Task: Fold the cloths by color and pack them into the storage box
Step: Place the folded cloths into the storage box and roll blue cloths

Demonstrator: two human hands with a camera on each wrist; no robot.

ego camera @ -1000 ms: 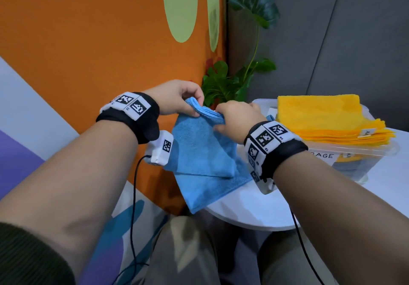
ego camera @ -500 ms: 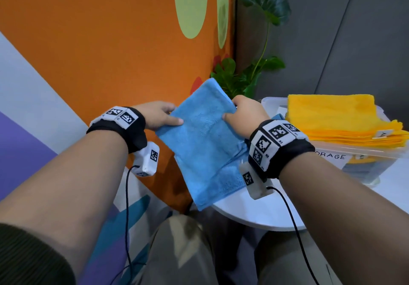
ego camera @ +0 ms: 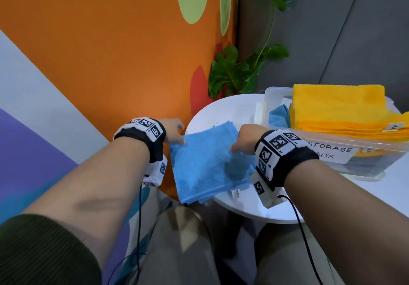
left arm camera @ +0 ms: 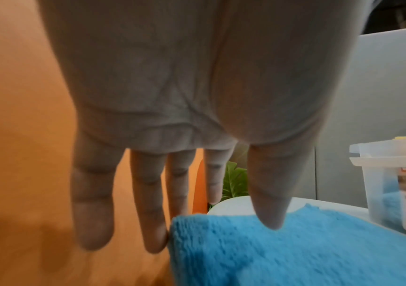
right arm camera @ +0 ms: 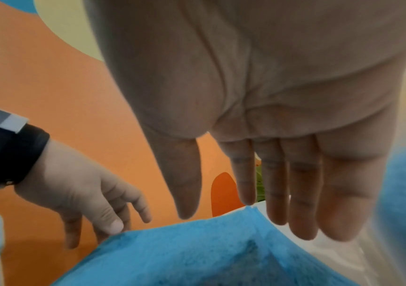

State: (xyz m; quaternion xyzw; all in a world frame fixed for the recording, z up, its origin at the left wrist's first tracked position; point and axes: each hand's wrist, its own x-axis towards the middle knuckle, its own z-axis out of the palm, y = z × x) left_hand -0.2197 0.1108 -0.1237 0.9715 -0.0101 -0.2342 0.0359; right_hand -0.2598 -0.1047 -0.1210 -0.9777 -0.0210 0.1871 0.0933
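From the head view, you have a folded blue cloth point(ego camera: 210, 163) lying on the round white table point(ego camera: 243, 209), its near edge hanging over the rim toward you. Your left hand point(ego camera: 173, 129) touches its left edge and your right hand point(ego camera: 244, 138) sits at its right edge, thumb on the fabric. The storage box point(ego camera: 332, 152) stands just beside the cloth, on the right. It already carries a thick stack of yellow cloths point(ego camera: 338, 112), with another blue cloth point(ego camera: 279, 116) tucked in beside them (so the yellow sorting looks largely done). Nothing unfolded shows anywhere on the table.

From the left wrist view, your fingers point(left arm camera: 148, 212) hang straight and spread, one fingertip against the cloth's corner and the thumb resting on top; nothing is gripped.

From the right wrist view, your fingers point(right arm camera: 302, 193) are likewise straight and apart above the cloth's far corner, holding nothing.

As I judge it, this cloth is folded and only needs lifting into the box next to the other blue one; whether more cloths wait out of view, I cannot tell.
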